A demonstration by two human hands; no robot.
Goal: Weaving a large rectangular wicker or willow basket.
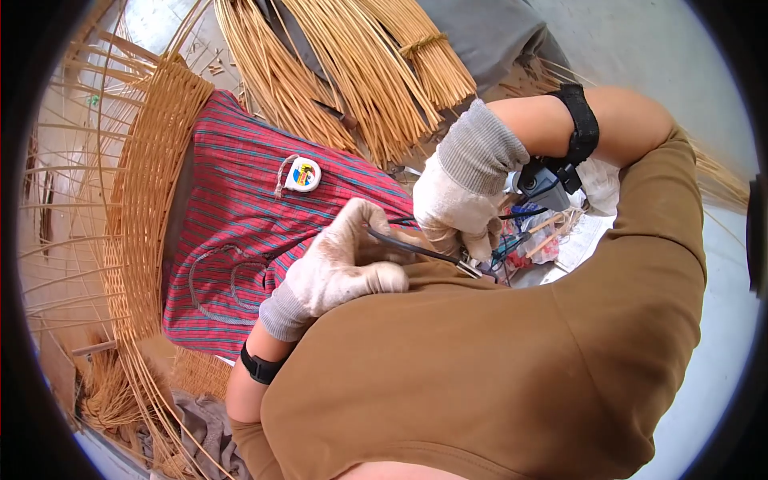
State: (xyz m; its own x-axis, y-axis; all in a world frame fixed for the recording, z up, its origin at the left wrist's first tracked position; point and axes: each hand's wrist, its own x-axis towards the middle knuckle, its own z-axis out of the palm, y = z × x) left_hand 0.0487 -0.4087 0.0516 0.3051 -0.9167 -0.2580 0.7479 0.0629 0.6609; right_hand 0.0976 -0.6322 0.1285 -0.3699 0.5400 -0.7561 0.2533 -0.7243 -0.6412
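Both my hands wear off-white work gloves with grey knit cuffs, and they meet close to my brown shirt. My left hand is curled, its thumb lying toward the shirt, round one end of a thin black cord. The cord slants right and ends in a shiny metal piece by my shirt. My right hand points down beside that metal piece with its fingers pressed together; what lies between them is hidden. A red striped cloth covers my lap, with a small white round tape measure on it.
A half-woven wicker basket with long loose canes stands at the left. Bundles of cane lie ahead, a wooden-handled pointed tool on them. A grey cord loops on the cloth. A small grey device is by my right wrist.
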